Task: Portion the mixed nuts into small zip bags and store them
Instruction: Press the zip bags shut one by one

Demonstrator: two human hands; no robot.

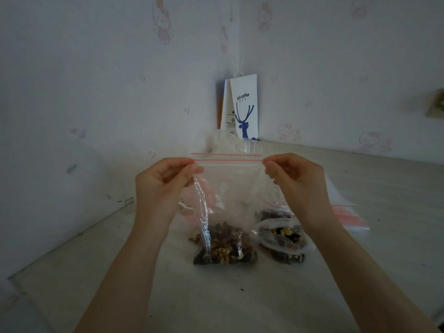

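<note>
A: Where do we have the zip bag (pixel 228 186)?
B: Upright over the middle of the bench (pixel 96 272), nuts (pixel 225 248) settled at its bottom. Our left hand (pixel 163 183) and right hand (pixel 296 181) hold its top corners, fingers (pixel 192 168) clamped on the seal strip.
A: Neighbours?
B: Another nut bag (pixel 283 236), just beside it.

The pale counter (pixel 216 304) ran back into a wall corner, where a white Luckin Coffee paper bag (pixel 245 109) stood upright. A clear plastic container (pixel 249 146) sat just in front of it. Toward the right edge lay a stack of empty zip bags (pixel 348 215), with an open bag of mixed nuts (pixel 283 236) just beside it.
</note>
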